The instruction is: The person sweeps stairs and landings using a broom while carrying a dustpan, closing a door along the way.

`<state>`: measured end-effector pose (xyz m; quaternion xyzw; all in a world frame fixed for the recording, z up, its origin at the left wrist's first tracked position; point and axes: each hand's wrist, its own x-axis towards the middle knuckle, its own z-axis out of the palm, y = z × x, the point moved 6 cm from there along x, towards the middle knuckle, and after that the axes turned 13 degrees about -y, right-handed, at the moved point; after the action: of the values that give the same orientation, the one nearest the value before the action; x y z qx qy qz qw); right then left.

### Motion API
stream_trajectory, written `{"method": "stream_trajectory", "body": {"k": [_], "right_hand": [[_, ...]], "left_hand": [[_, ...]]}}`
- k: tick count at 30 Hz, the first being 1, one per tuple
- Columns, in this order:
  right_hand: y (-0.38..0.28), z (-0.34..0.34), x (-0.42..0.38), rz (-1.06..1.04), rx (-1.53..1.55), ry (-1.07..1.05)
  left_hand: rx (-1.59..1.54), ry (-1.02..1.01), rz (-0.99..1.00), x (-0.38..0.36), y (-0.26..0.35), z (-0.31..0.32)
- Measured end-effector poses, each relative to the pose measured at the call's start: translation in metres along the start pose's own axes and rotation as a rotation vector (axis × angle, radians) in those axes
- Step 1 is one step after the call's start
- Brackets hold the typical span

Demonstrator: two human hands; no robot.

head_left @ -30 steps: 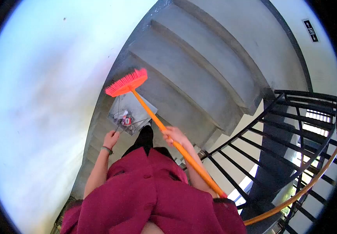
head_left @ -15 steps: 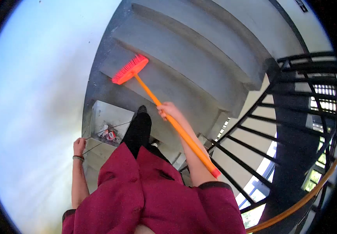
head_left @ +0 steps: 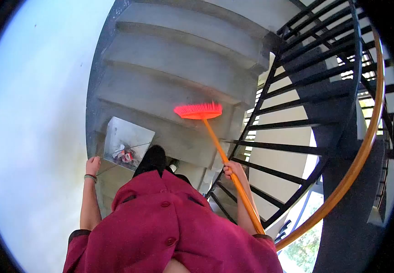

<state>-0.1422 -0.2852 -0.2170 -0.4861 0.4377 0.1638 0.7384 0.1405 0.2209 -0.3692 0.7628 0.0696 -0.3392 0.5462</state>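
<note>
My right hand [head_left: 233, 169] is wrapped round the orange handle of a broom [head_left: 214, 139]. The broom's red-pink bristle head touches or hovers just over a grey step, close to its railing side. On the wall side, my closed left hand [head_left: 93, 165] grips the thin wire handle of a box-like metal dustpan [head_left: 131, 129]. Crumpled litter [head_left: 126, 155] in red, white and grey lies inside the dustpan. The pan rests near my dark shoe [head_left: 157, 152], its wire handle partly hard to make out.
Grey concrete stairs [head_left: 179, 50] climb ahead of me. A white wall [head_left: 37, 118] borders the left side. Black metal railing bars [head_left: 288, 125] with a curved wooden handrail [head_left: 358, 166] run along the right, with a drop beyond them.
The broom head has swept from the wall side across to the railing side, and my right hand has moved right and lower in view. My left hand still holds the dustpan.
</note>
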Motion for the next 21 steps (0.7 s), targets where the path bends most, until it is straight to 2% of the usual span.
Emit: {"method": "stream_trajectory", "body": {"k": [4,6,7,9,13,15,17,19,21], "right_hand": [[-0.009,0.009,-0.018,-0.155,0.237,0.012],[-0.031,0.019,-0.003,-0.237,0.374,0.036],[-0.042,0.025,0.005,-0.315,0.451,-0.002],[-0.040,0.018,0.037,-0.335,0.593,-0.065],[-0.018,0.075,0.041,-0.254,0.705,-0.194],[-0.002,0.116,0.021,-0.332,0.568,-0.201],[0.045,0.156,0.023,-0.118,0.902,-0.440],[0.059,0.214,-0.003,-0.043,0.815,-0.570],[0.084,0.238,-0.014,0.158,0.672,-0.509]], "left_hand": [[0.073,-0.051,0.077,0.030,0.028,-0.006],[0.108,-0.065,0.092,0.049,0.048,-0.017],[0.079,-0.101,0.083,0.057,0.054,-0.017],[0.068,-0.129,0.067,0.061,0.072,-0.019],[0.119,-0.154,0.096,0.059,0.100,-0.008],[0.122,-0.186,0.105,0.050,0.102,-0.003],[0.183,-0.190,0.111,0.041,0.104,-0.001],[0.238,-0.172,0.105,0.037,0.104,-0.001],[0.204,-0.204,0.131,0.040,0.094,0.000]]}}
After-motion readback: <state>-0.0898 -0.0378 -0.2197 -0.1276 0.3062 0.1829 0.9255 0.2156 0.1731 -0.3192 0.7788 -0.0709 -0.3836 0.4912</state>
